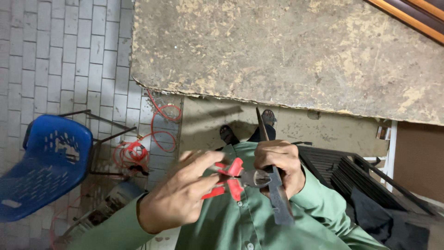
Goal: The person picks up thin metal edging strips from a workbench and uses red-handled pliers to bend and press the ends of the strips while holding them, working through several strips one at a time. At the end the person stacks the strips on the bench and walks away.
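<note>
My left hand point(182, 192) grips red-handled pliers point(231, 180) by the handles, jaws pointing right. The steel jaws point(256, 178) meet a long flat dark metal strip point(277, 194) that my right hand point(280, 162) holds upright, its thin tip point(260, 122) sticking up past my fingers. Both hands are close together above my green shirt point(249, 222). My sandalled feet point(229, 134) show below on the floor.
A large worn wooden board point(296, 51) fills the top. A blue plastic chair point(44, 166) stands at left on pale brick paving. Red coiled cable point(138, 148) lies beside it. Dark stacked metal pieces point(356, 176) are at right.
</note>
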Available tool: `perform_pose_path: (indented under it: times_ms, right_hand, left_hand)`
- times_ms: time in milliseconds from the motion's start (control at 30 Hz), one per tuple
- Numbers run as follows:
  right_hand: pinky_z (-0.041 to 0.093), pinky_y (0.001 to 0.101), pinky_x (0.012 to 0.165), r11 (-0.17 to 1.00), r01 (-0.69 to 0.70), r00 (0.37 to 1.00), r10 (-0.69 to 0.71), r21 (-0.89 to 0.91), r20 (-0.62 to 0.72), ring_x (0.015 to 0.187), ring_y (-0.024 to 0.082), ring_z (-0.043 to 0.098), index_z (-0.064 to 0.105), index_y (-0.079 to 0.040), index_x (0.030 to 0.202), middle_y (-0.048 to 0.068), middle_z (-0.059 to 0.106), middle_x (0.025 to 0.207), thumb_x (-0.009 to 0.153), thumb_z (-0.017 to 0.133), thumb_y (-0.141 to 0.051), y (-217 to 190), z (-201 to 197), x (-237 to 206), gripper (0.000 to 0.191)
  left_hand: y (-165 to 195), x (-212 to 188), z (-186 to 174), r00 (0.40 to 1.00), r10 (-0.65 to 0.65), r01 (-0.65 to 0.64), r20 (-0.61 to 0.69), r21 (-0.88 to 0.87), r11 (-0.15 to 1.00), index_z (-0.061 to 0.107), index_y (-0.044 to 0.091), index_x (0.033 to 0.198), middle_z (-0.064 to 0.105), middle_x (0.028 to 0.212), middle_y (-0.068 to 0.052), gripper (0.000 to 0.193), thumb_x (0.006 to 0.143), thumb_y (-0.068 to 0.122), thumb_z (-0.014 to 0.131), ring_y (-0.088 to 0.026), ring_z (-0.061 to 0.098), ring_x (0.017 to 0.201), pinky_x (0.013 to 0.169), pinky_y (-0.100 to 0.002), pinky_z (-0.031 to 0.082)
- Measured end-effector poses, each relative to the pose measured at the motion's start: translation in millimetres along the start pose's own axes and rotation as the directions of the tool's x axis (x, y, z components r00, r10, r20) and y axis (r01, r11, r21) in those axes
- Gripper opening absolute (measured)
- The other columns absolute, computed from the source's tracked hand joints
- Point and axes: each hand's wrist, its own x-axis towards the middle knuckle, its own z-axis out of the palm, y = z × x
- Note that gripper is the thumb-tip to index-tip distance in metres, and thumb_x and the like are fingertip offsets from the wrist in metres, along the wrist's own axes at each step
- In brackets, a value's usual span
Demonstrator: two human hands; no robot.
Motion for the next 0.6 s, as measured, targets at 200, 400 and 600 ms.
perform_pose_path:
  times_ms: [200,400,600]
  right_hand:
    - [0.046,0.0377,0.055,0.997,-0.069,0.997,0.068,-0.019,-0.039,0.058,0.028,0.059,0.056,0.0,0.078,0.011,0.061,0.071,0.067,0.074,-0.015,-0.8,8.7,-8.6,0.025]
    - [0.046,0.0382,0.056,0.998,-0.057,0.998,0.058,0.018,-0.038,0.059,0.028,0.058,0.057,-0.001,0.079,0.01,0.06,0.071,0.062,0.071,-0.012,-2.8,6.4,-15.8,0.025]
    - [0.042,0.0378,0.055,0.996,-0.089,0.995,0.089,-0.003,-0.038,0.057,0.027,0.056,0.056,-0.002,0.078,0.009,0.058,0.069,0.062,0.07,-0.011,-7.9,11.8,-15.8,0.023]
  left_hand:
    - [10.9,11.9,-11.3,0.997,0.005,-0.007,0.072,0.017,1.0,0.069,-0.003,0.101,0.057,0.129,-0.022,0.025,0.078,0.002,0.062,-0.038,0.059,0.115,0.099,-0.046,0.042]
    - [10.2,2.3,-14.3,0.996,-0.004,-0.002,0.089,0.066,0.998,0.068,-0.006,0.097,0.056,0.129,-0.026,0.023,0.076,0.002,0.062,-0.04,0.058,0.117,0.1,-0.048,0.043]
    - [20.3,8.5,-17.5,0.995,-0.022,0.008,0.095,0.142,0.99,0.067,-0.005,0.091,0.059,0.122,-0.024,0.024,0.069,0.001,0.061,-0.04,0.06,0.106,0.09,-0.047,0.047]
